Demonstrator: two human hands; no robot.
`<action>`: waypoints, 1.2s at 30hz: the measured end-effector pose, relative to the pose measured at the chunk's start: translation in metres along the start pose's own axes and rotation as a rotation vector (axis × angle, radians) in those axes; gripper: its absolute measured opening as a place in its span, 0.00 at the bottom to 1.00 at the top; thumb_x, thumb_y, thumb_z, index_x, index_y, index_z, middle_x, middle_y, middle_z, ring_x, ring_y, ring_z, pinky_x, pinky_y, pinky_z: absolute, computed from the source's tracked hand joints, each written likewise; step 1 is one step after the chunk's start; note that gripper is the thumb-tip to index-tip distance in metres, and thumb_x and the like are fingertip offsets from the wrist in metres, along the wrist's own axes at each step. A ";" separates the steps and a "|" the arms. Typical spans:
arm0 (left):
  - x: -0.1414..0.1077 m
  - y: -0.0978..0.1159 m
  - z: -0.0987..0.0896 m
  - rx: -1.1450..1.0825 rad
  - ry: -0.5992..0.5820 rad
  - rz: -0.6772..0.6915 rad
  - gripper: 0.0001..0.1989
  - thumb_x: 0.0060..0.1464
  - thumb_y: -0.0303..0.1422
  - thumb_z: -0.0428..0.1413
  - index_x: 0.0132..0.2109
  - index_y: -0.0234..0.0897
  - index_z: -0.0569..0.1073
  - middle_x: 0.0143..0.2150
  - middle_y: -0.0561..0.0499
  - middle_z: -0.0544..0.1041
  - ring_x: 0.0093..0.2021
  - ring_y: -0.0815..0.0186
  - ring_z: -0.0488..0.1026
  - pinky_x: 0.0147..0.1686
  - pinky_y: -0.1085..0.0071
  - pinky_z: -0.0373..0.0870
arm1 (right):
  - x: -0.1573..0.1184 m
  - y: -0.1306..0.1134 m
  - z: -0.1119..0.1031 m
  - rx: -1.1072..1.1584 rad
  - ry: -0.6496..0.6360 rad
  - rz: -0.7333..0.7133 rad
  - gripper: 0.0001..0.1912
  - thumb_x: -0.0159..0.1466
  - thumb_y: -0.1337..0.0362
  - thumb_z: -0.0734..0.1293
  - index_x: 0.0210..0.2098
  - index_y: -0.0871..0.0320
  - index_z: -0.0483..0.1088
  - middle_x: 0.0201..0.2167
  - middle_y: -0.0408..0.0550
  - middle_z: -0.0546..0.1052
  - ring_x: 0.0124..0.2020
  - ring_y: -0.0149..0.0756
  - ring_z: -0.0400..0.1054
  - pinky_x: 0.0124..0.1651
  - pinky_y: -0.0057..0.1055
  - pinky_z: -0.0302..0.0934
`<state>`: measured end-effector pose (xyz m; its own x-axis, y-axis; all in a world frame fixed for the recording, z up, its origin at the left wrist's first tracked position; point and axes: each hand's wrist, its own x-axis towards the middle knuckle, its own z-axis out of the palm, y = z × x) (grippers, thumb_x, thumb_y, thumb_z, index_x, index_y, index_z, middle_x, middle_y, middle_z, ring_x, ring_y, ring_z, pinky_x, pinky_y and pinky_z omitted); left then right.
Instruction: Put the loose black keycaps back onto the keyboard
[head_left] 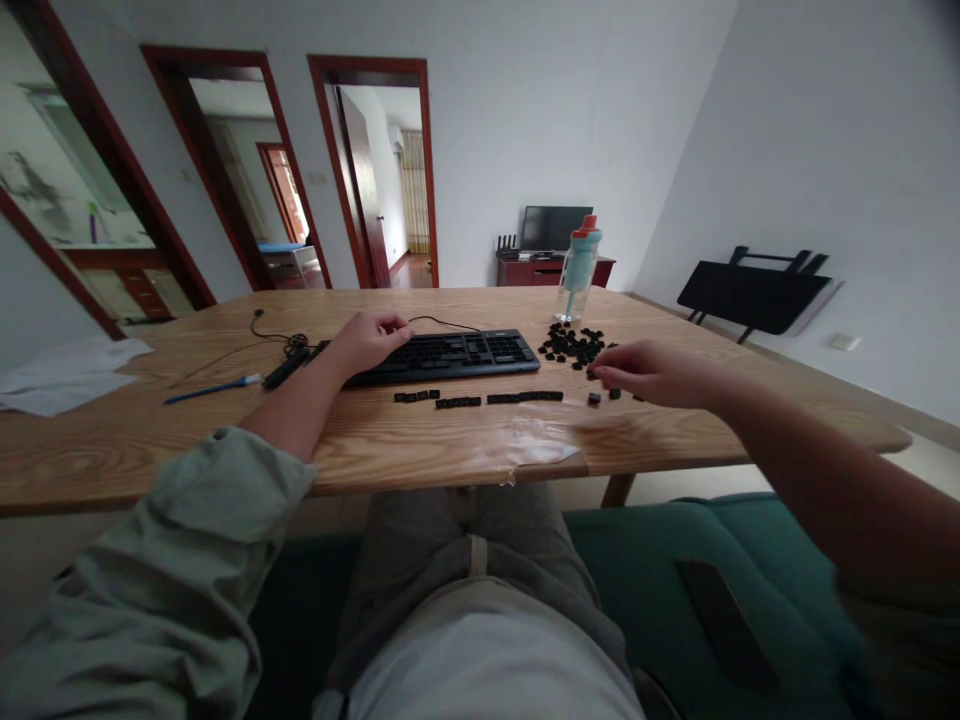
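A black keyboard (465, 352) lies on the wooden table, many of its keys off. Over its left part is my left hand (373, 338), fingers curled together; whatever they may hold is hidden. My right hand (651, 374) is at the near right edge of a loose pile of black keycaps (574, 343). Its thumb and fingers pinch together at a small dark keycap (592, 371). A few single keycaps (594, 398) lie just below that hand. In front of the keyboard, more keycaps (525, 397) form short rows.
A clear and teal bottle (578, 270) stands behind the pile. Left of the keyboard lie a blue brush (214, 389), a coiled black cable (295, 345) and white paper (67, 375). Clear tape (536, 452) covers the table's front edge. A dark phone-like slab (724, 620) rests on the green seat.
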<state>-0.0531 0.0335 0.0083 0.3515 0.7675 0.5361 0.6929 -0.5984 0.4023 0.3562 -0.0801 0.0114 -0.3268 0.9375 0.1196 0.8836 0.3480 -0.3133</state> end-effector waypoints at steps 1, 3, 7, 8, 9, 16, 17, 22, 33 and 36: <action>0.001 0.010 0.004 -0.027 -0.033 0.048 0.19 0.53 0.46 0.55 0.36 0.33 0.80 0.29 0.49 0.78 0.28 0.66 0.67 0.30 0.71 0.62 | 0.014 -0.016 0.003 0.025 -0.039 -0.037 0.21 0.64 0.50 0.61 0.40 0.57 0.79 0.27 0.48 0.77 0.25 0.34 0.65 0.28 0.31 0.55; 0.002 0.028 0.015 -0.085 -0.182 0.151 0.18 0.54 0.44 0.55 0.38 0.34 0.80 0.30 0.49 0.78 0.29 0.67 0.69 0.30 0.71 0.63 | 0.043 -0.044 0.011 0.063 -0.063 -0.152 0.20 0.63 0.52 0.62 0.38 0.58 0.79 0.27 0.47 0.76 0.24 0.33 0.63 0.28 0.32 0.54; 0.004 0.050 0.035 -0.026 -0.314 0.287 0.14 0.54 0.39 0.56 0.38 0.36 0.81 0.30 0.50 0.79 0.29 0.67 0.70 0.31 0.71 0.64 | 0.089 -0.073 0.035 0.147 -0.087 -0.308 0.18 0.62 0.53 0.62 0.35 0.59 0.79 0.24 0.44 0.72 0.25 0.32 0.59 0.29 0.32 0.52; 0.004 0.052 0.038 -0.021 -0.316 0.302 0.13 0.53 0.38 0.56 0.38 0.36 0.81 0.30 0.50 0.79 0.30 0.67 0.71 0.31 0.71 0.63 | 0.096 -0.074 0.040 0.172 -0.091 -0.316 0.19 0.62 0.52 0.62 0.36 0.59 0.79 0.24 0.43 0.72 0.25 0.32 0.59 0.30 0.32 0.52; 0.005 0.052 0.041 -0.029 -0.317 0.311 0.12 0.53 0.37 0.56 0.38 0.36 0.81 0.30 0.50 0.79 0.30 0.67 0.71 0.31 0.72 0.64 | 0.101 -0.073 0.045 0.199 -0.096 -0.313 0.19 0.62 0.52 0.63 0.37 0.59 0.79 0.25 0.43 0.72 0.26 0.32 0.60 0.30 0.31 0.52; -0.001 0.056 0.045 -0.161 -0.311 0.343 0.12 0.48 0.35 0.60 0.40 0.34 0.80 0.32 0.50 0.79 0.31 0.67 0.72 0.31 0.72 0.65 | 0.096 -0.064 0.055 0.404 -0.104 -0.283 0.24 0.61 0.45 0.64 0.32 0.61 0.76 0.24 0.43 0.70 0.25 0.30 0.56 0.31 0.31 0.50; -0.003 0.058 0.045 -0.160 -0.312 0.352 0.12 0.48 0.35 0.61 0.39 0.34 0.80 0.32 0.50 0.79 0.31 0.67 0.72 0.31 0.72 0.65 | 0.094 -0.065 0.054 0.430 -0.101 -0.288 0.24 0.61 0.45 0.64 0.31 0.61 0.75 0.24 0.43 0.69 0.25 0.30 0.56 0.30 0.31 0.50; -0.007 0.065 0.048 -0.156 -0.225 0.366 0.10 0.49 0.37 0.62 0.35 0.33 0.80 0.30 0.50 0.77 0.31 0.68 0.70 0.31 0.72 0.64 | 0.092 -0.071 0.053 0.485 -0.094 -0.303 0.25 0.61 0.44 0.64 0.29 0.62 0.74 0.24 0.43 0.68 0.25 0.29 0.55 0.30 0.31 0.48; -0.006 0.062 0.048 -0.188 -0.217 0.357 0.11 0.50 0.35 0.62 0.40 0.35 0.81 0.30 0.51 0.77 0.30 0.69 0.69 0.30 0.72 0.63 | 0.095 -0.066 0.056 0.545 -0.069 -0.263 0.24 0.60 0.45 0.66 0.32 0.62 0.76 0.25 0.44 0.70 0.26 0.30 0.57 0.31 0.31 0.50; -0.006 0.062 0.048 -0.203 -0.229 0.365 0.12 0.52 0.37 0.61 0.42 0.37 0.82 0.30 0.51 0.78 0.29 0.69 0.68 0.31 0.72 0.63 | 0.095 -0.068 0.057 0.528 -0.085 -0.310 0.22 0.59 0.47 0.67 0.39 0.61 0.78 0.27 0.44 0.72 0.28 0.32 0.59 0.32 0.31 0.52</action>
<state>0.0183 0.0029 -0.0057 0.6946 0.5165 0.5008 0.3698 -0.8534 0.3672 0.2464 -0.0142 -0.0094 -0.5869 0.7817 0.2110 0.4651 0.5388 -0.7024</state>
